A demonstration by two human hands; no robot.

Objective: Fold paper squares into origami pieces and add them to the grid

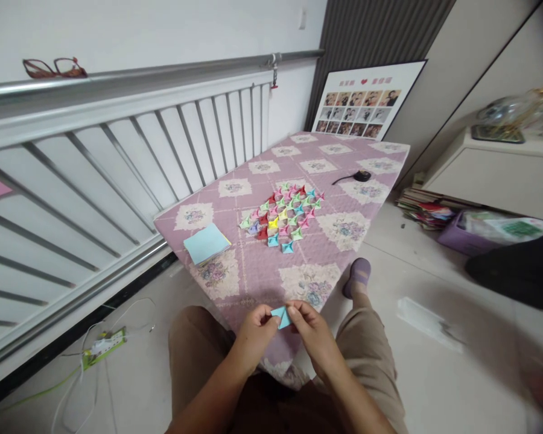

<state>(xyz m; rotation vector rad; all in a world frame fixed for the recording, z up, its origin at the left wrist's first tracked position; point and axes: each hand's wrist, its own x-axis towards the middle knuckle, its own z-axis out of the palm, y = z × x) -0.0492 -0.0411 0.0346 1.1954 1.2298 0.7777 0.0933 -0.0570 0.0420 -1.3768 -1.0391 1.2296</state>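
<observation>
Between my two hands is a small folded piece of light blue paper [281,316], held above the near end of the table. My left hand [259,328] pinches its left side between thumb and fingers. On its right side, my right hand [306,322] is closed on it the same way. A crease runs across the paper. Farther up the table sit several small folded paper pieces [274,223] in red, pink, green, yellow and blue, set out in rows. To their left lies a stack of square paper [207,243] with a light blue sheet on top.
A pink floral cloth covers the table [248,265]. A black round object with a cord [362,175] lies toward its far right. White railings [199,138] run along the left, with glasses [54,67] above. A power strip [104,348] and cables are on the floor.
</observation>
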